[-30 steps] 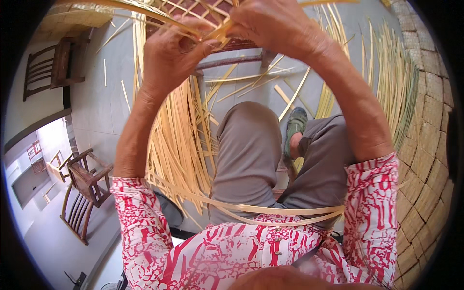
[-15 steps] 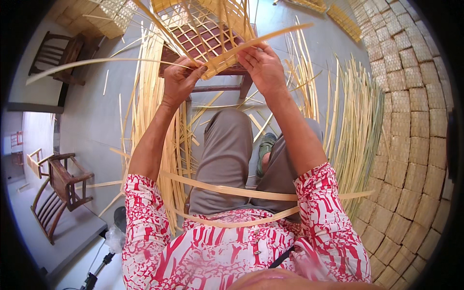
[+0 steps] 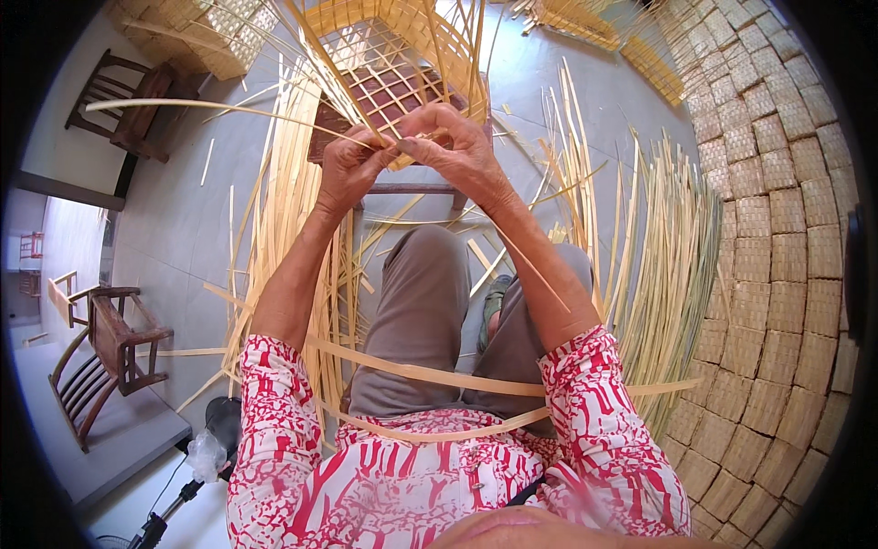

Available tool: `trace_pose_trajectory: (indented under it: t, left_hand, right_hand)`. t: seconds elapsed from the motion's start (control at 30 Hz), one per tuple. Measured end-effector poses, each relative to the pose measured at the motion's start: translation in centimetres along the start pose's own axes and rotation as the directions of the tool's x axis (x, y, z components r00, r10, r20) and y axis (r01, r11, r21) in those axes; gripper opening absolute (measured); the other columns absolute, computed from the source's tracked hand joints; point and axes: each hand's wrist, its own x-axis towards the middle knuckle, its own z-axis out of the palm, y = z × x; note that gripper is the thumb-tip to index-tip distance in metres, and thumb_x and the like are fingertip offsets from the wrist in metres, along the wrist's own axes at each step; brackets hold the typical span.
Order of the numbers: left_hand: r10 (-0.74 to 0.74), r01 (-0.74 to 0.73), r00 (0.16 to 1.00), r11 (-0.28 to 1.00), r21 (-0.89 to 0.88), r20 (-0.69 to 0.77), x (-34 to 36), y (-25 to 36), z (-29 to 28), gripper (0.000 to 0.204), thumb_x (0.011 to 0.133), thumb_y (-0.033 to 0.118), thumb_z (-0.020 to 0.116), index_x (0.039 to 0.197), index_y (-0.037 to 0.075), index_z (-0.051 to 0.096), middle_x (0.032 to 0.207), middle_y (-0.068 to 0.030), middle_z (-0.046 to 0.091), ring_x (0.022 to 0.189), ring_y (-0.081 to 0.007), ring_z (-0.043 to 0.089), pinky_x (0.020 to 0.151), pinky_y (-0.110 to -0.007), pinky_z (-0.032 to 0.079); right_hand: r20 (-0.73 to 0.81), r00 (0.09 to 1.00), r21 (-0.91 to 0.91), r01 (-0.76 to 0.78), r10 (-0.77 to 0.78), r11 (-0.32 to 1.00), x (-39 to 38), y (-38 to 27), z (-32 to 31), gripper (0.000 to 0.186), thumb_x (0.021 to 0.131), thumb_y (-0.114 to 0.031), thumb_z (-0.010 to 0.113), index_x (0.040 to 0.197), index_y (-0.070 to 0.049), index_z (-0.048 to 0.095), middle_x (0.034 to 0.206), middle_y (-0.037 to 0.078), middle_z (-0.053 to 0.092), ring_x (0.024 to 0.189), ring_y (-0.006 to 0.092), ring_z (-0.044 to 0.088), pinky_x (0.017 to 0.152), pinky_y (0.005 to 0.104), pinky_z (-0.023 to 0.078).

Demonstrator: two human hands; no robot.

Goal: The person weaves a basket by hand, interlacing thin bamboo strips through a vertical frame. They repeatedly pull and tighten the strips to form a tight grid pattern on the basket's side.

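An unfinished woven bamboo basket with an open lattice bottom rests on a dark red wooden stool. At its near corner both my hands meet, fingertips almost touching. My left hand is closed in a pinch on the corner, and a long thin bamboo strip runs out from it to the left. My right hand bends over the same corner, thumb and fingers pinched on a bamboo strip; its fingers partly hide the weave. A thin strip end lies along my right forearm. Loose upright strips stand around the basket.
Long bamboo strips lie in a bundle left of my legs, with greener strips at right. Two strips cross my lap. Stacked woven bamboo pieces line the right side. Wooden chairs stand at left.
My right hand has moved left along the basket edge to the corner beside my left hand. The wide strip that stuck out to the right past it no longer shows there.
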Motion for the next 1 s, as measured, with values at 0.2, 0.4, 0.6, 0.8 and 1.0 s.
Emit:
trace_pose_trajectory:
  t: [0.2,0.4,0.6,0.8,1.0]
  left_hand:
    - [-0.004,0.003,1.000,0.999,0.052,0.027,1.3,1.3,1.3,0.004,0.086,0.004,0.076,0.085,0.001,0.073,0.077,-0.0054,0.066,0.072,-0.0133,0.063,0.063,-0.028,0.049]
    - [-0.001,0.000,0.998,1.000,0.022,0.060,0.6,-0.3,1.0,0.002,0.089,0.000,0.070,0.090,-0.002,0.072,0.084,-0.0067,0.067,0.079,-0.0135,0.060,0.071,-0.027,0.048]
    - [-0.023,0.022,1.000,0.999,0.045,0.016,0.2,-1.3,1.0,0.003,0.087,0.001,0.073,0.088,-0.002,0.072,0.081,-0.0092,0.067,0.078,-0.0177,0.062,0.069,-0.031,0.049]
    - [-0.064,0.065,0.997,0.998,-0.020,0.048,0.6,0.5,0.9,0.008,0.090,0.008,0.074,0.088,0.000,0.073,0.082,-0.0036,0.065,0.072,-0.0095,0.060,0.063,-0.024,0.048]
    - [-0.017,0.019,0.999,0.998,-0.059,0.040,0.3,0.5,0.7,0.011,0.090,0.009,0.075,0.090,-0.001,0.073,0.083,-0.0034,0.063,0.073,-0.0084,0.061,0.064,-0.024,0.052]
  right_hand:
    - [-0.339,0.924,-0.150,0.134,-0.179,0.979,-0.8,0.2,0.3,0.020,0.098,-0.021,0.062,0.091,-0.003,0.066,0.080,0.006,0.062,0.079,0.0156,0.059,0.071,0.0301,0.048]
    - [-0.558,0.787,-0.395,0.025,-0.262,0.918,0.8,2.0,-1.5,0.020,0.089,-0.007,0.051,0.102,0.003,0.062,0.110,0.020,0.064,0.108,0.0350,0.060,0.092,0.0444,0.046]
    - [-0.427,0.900,-0.252,-0.024,-0.089,0.967,1.0,1.1,-3.0,0.019,0.081,-0.006,0.056,0.096,0.000,0.065,0.106,0.020,0.066,0.100,0.0305,0.062,0.089,0.0399,0.048]
    - [-0.698,0.698,-0.052,0.176,-0.162,0.983,-0.7,0.1,-3.2,0.021,0.094,-0.014,0.056,0.078,-0.001,0.059,0.079,0.005,0.060,0.070,0.0111,0.048,0.066,0.0336,0.044]
    - [-0.621,0.783,0.033,-0.023,0.038,0.999,0.7,-1.5,-5.1,0.041,0.091,-0.022,0.045,0.119,0.003,0.063,0.099,0.009,0.065,0.085,0.0141,0.056,0.077,0.0296,0.047]
